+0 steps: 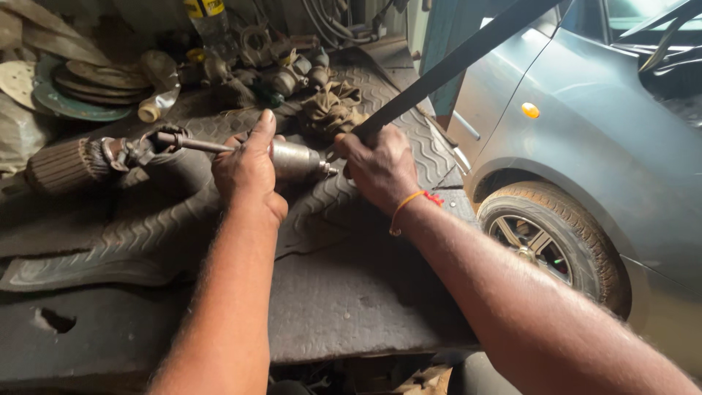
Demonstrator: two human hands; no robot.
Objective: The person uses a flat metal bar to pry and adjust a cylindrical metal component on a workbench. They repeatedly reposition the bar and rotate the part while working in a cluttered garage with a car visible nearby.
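My left hand grips a grey metal cylinder that has a thin shaft sticking out to the left and a small tip at its right end. My right hand is closed around the lower end of a long dark flat bar that slants up to the right. The bar's end sits close to the cylinder's right tip. Both hands rest over a black ribbed rubber mat on the bench.
A ribbed armature lies at left on the mat. Round discs, a plastic bottle, greasy metal parts and a rag crowd the back. A grey car with its wheel stands at right.
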